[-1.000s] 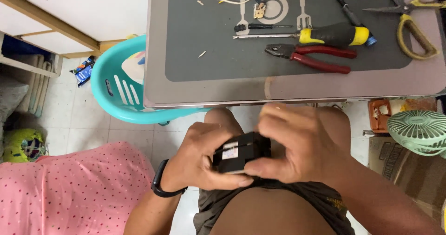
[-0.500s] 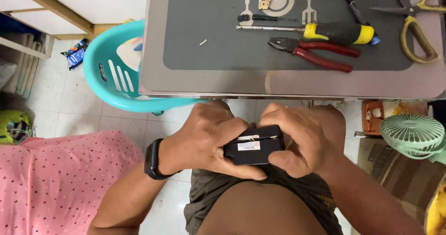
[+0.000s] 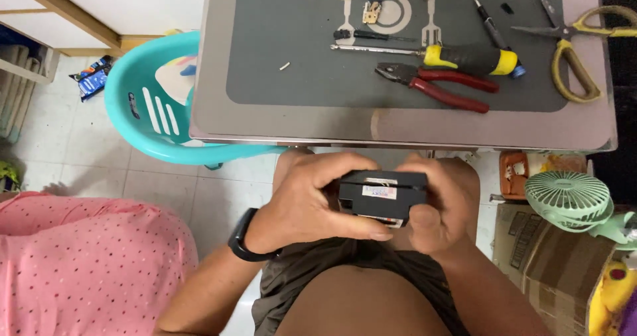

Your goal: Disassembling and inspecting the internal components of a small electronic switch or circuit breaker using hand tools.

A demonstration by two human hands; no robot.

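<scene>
— Grey bench (image 3: 332,120) ahead of me, smooth, with a darker mat; red-handled pliers (image 3: 441,84), a yellow-and-black screwdriver (image 3: 464,58) and yellow-handled scissors (image 3: 570,50) lie on it.

— And the black box (image 3: 383,196)?

— Below the bench edge, over my lap. Hard, blocky plastic, long axis running left to right, pale label facing up. My left hand (image 3: 312,200) and right hand (image 3: 441,210) are both clamped around its ends.

Table edge (image 3: 398,139) close above both hands.

Small black labelled box (image 3: 383,196), level, above lap.
</scene>
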